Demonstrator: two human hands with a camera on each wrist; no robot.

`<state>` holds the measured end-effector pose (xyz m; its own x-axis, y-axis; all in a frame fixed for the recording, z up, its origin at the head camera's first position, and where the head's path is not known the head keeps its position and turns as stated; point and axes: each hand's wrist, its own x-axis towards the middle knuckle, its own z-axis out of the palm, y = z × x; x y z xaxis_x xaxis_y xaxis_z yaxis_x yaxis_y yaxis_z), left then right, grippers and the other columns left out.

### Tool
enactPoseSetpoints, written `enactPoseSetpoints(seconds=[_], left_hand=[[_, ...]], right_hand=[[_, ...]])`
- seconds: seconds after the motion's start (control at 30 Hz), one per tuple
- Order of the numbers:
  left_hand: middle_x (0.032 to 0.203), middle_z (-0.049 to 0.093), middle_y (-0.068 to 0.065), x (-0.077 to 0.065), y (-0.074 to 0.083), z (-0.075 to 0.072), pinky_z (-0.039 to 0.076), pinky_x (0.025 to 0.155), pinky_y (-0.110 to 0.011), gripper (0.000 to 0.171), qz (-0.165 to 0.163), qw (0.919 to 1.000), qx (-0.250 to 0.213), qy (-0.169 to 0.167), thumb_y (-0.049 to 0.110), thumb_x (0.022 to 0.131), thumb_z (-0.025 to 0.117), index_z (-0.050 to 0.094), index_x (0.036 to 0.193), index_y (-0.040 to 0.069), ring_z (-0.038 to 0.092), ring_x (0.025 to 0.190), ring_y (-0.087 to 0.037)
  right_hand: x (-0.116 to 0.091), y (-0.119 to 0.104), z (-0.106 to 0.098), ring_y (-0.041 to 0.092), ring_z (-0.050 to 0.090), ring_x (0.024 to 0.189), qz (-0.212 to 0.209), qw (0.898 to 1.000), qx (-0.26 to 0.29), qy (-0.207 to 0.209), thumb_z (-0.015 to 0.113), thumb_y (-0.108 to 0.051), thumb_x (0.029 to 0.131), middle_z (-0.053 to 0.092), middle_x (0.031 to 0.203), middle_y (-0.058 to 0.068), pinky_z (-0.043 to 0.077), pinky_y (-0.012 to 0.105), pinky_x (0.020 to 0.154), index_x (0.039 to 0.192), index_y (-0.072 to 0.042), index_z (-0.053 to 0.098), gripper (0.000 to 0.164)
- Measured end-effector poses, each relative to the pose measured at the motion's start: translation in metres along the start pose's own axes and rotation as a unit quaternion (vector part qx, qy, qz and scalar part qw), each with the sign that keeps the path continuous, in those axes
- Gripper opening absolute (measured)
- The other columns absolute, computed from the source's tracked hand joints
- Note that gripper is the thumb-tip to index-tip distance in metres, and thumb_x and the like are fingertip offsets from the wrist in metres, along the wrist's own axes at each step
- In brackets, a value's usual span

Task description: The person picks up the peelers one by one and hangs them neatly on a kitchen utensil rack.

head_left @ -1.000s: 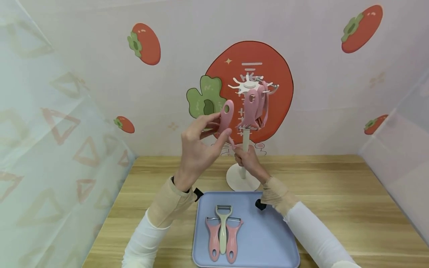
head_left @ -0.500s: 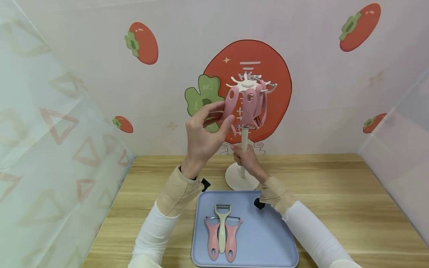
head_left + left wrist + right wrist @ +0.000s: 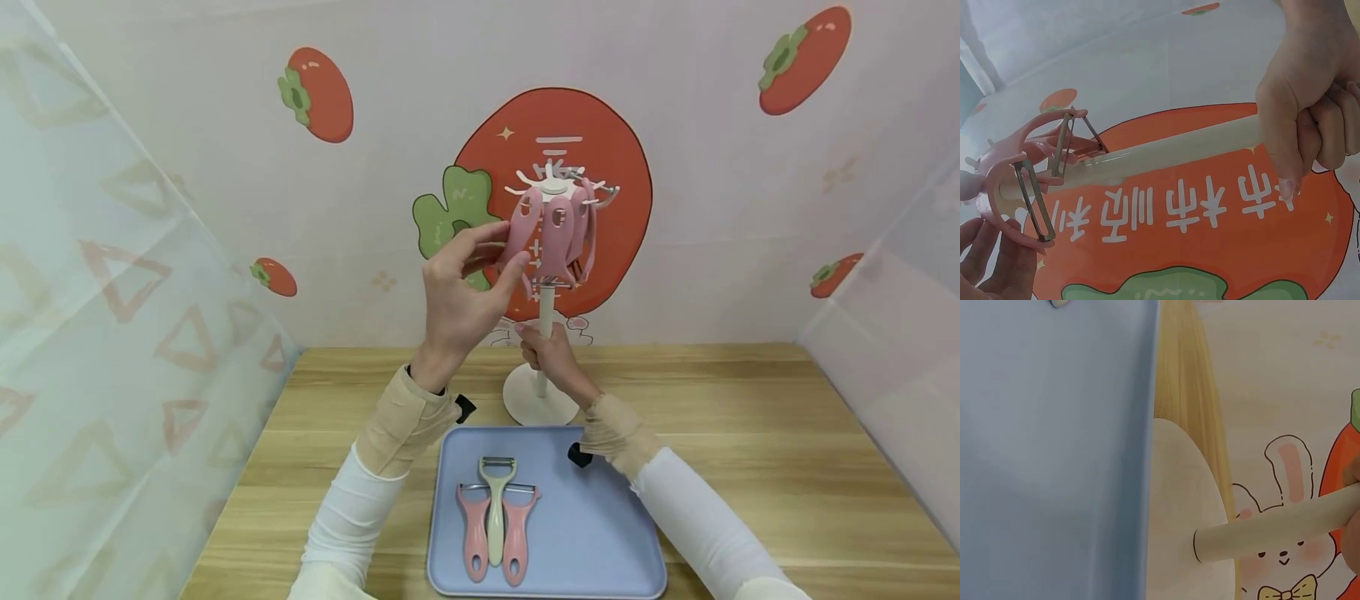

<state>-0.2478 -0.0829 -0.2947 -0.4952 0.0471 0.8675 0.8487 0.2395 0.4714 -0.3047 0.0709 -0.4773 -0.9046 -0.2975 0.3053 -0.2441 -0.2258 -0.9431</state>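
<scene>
My left hand (image 3: 465,287) pinches a pink peeler (image 3: 522,225) between thumb and fingers, blade end down. The hole in its handle overlaps the hooks of a white rotating rack (image 3: 555,186). Beside it several pink peelers (image 3: 556,246) hang from the hooks, some behind others. Lower down, my right hand (image 3: 555,354) grips the rack's upright post (image 3: 547,312). The left wrist view shows the held peeler's metal blade (image 3: 1035,200) next to the hanging ones. In the right wrist view, the post (image 3: 1272,531) rises from its round base (image 3: 1179,487).
In front of the rack, a blue tray (image 3: 600,533) lies on the wooden table (image 3: 750,417). On its left side are two pink peelers (image 3: 475,542) and a cream peeler (image 3: 496,525). A fabric backdrop with printed persimmons (image 3: 322,96) stands behind.
My left hand has moved right and up, bringing the pink peeler from left of the rack to its hooks. My right hand keeps its grip on the post.
</scene>
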Motion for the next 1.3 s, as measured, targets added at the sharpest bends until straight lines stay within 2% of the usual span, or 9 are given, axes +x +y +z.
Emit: enactPoseSetpoints(seconds=[0.23,0.5,0.6,0.73,0.83,1.1,1.3], left_hand=[[0.109,0.076,-0.014,0.002,-0.003,-0.001,0.062,0.077,-0.040,0.039,0.005,1.0000,0.001,0.000,0.017,0.087,0.081,0.073,0.120,-0.002,0.076,0.089,-0.024],[0.107,0.076,-0.015,0.003,-0.004,-0.001,0.062,0.076,-0.040,0.038,0.005,1.0000,-0.006,-0.002,0.014,0.087,0.081,0.074,0.120,-0.004,0.075,0.087,-0.024],[0.106,0.076,-0.019,0.004,0.002,-0.001,0.062,0.075,-0.044,0.037,0.004,0.9999,-0.010,-0.004,0.007,0.086,0.080,0.073,0.119,-0.008,0.075,0.086,-0.028],[0.105,0.073,-0.027,0.006,0.017,-0.002,0.061,0.074,-0.051,0.036,0.006,0.9999,-0.015,-0.007,-0.004,0.083,0.079,0.070,0.116,-0.015,0.074,0.085,-0.037],[0.105,0.073,-0.028,0.006,0.022,-0.003,0.062,0.074,-0.051,0.037,-0.001,0.9998,-0.015,-0.012,-0.006,0.083,0.078,0.069,0.117,-0.016,0.074,0.085,-0.038],[0.112,0.074,-0.019,-0.002,-0.005,-0.003,0.062,0.078,-0.045,0.041,-0.002,0.9995,-0.022,-0.022,0.011,0.088,0.079,0.070,0.125,-0.006,0.075,0.093,-0.030],[0.111,0.074,-0.017,-0.005,-0.004,-0.010,0.062,0.082,-0.043,0.039,0.013,0.9993,0.027,-0.024,0.016,0.090,0.078,0.071,0.123,-0.003,0.073,0.095,-0.028]], right_hand=[[-0.001,-0.002,0.002,0.007,0.028,0.040,-0.005,1.000,0.002,-0.002,0.057,-0.024,0.104,0.033,0.046,-0.006,0.020,0.023,0.039,0.057,-0.003,0.038,0.055],[0.000,-0.003,0.002,0.009,0.028,0.039,-0.012,1.000,-0.009,-0.004,0.057,-0.024,0.105,0.033,0.046,-0.005,0.021,0.025,0.039,0.060,0.004,0.037,0.056],[0.000,-0.002,0.002,0.009,0.027,0.039,-0.015,1.000,-0.010,-0.003,0.057,-0.025,0.104,0.032,0.046,-0.005,0.020,0.025,0.039,0.061,0.005,0.036,0.057],[0.000,-0.002,0.001,0.009,0.027,0.039,-0.008,1.000,-0.003,0.000,0.058,-0.027,0.104,0.033,0.046,-0.004,0.021,0.024,0.038,0.060,0.004,0.036,0.058],[-0.001,-0.001,0.001,0.009,0.028,0.039,-0.001,1.000,-0.002,0.000,0.058,-0.028,0.103,0.034,0.047,-0.005,0.022,0.023,0.038,0.060,0.004,0.036,0.058],[-0.002,0.003,0.000,0.008,0.029,0.040,-0.005,1.000,-0.002,-0.007,0.059,-0.031,0.102,0.034,0.048,-0.005,0.023,0.023,0.039,0.061,0.007,0.035,0.061],[-0.002,0.002,0.000,0.007,0.028,0.040,-0.012,1.000,-0.003,-0.008,0.060,-0.032,0.102,0.033,0.047,-0.006,0.021,0.023,0.039,0.060,0.007,0.034,0.063]])
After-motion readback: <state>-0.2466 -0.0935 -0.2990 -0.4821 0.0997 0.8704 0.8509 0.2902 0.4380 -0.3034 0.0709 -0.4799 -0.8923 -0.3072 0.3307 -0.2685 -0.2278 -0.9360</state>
